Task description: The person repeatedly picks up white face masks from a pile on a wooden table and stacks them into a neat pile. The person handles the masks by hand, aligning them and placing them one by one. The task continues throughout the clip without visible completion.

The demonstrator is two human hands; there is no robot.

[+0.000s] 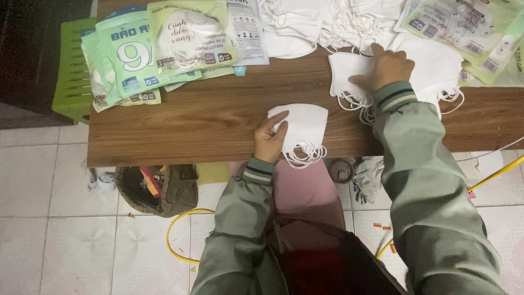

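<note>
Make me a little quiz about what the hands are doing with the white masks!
1. True or false: the left hand is on a small stack of white masks near the table's front edge.
2. What does the right hand press on? A) a green packet B) a flat white mask C) the yellow cable
3. Fill in: the green packets lie at the far ____ of the wooden table.

Key
1. True; its fingers grip the stack's left side.
2. B; the flat white mask lies beside the mask pile.
3. Left.
</note>
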